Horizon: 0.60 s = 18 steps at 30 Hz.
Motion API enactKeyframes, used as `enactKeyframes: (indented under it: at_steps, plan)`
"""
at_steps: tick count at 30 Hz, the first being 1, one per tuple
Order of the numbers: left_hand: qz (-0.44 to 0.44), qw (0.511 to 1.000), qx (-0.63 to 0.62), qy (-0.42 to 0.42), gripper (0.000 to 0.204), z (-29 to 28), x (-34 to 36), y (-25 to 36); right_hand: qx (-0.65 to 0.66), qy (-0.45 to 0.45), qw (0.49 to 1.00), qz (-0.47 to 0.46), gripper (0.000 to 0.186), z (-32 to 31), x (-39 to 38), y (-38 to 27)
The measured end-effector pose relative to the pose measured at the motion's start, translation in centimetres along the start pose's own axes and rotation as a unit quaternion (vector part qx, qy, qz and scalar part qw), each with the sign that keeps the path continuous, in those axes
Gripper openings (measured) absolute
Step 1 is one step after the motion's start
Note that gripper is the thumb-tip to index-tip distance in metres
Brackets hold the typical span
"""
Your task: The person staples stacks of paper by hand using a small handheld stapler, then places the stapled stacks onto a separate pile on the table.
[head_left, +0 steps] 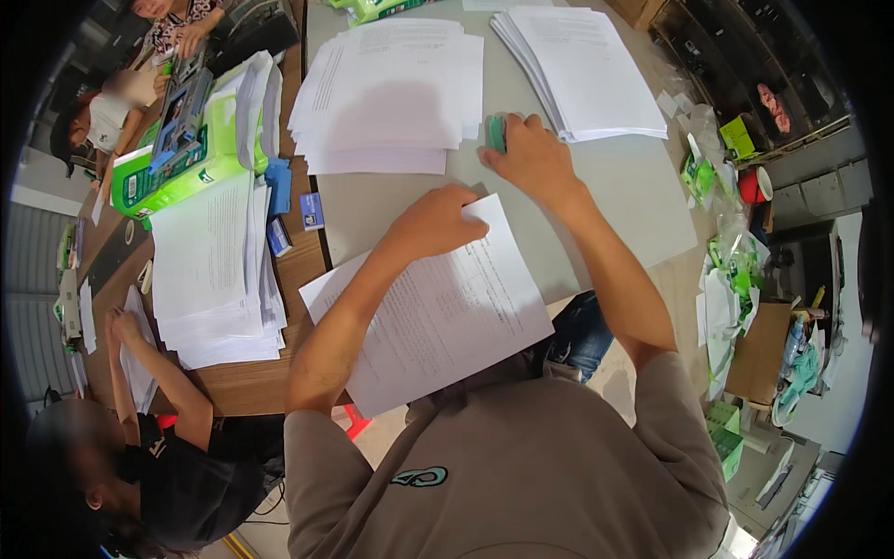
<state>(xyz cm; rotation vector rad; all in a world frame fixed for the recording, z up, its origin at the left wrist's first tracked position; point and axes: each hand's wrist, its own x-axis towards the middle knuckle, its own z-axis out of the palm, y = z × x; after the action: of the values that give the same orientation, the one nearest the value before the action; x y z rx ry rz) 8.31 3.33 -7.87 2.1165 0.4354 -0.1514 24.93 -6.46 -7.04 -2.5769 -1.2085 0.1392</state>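
Mine is a single view, looking down from head height — a wide fisheye, close above the shirt [521,466] and hands [436,224], reaching forward over the grey surface [643,205], edges bending toward its rim.

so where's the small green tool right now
In the head view, above and right of centre, the small green tool is in the right hand, over the grey table, between the left paper stack and the right paper stack.
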Motion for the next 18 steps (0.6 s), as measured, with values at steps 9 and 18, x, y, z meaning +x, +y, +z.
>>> enactKeyframes:
  at_steps: [9, 18]
  plan:
    - [-0.003, 0.997, -0.048, -0.064, 0.035, -0.8, 0.4, -0.8, 0.651, -0.239, 0.716, 0.077, 0.037, -1.6, -1.7, 2.7]
    - [0.011, 0.998, -0.04, -0.052, 0.044, -1.3, 0.6, -0.9, 0.673, -0.192, 0.712, 0.048, 0.037, -1.0, -3.2, 2.5]
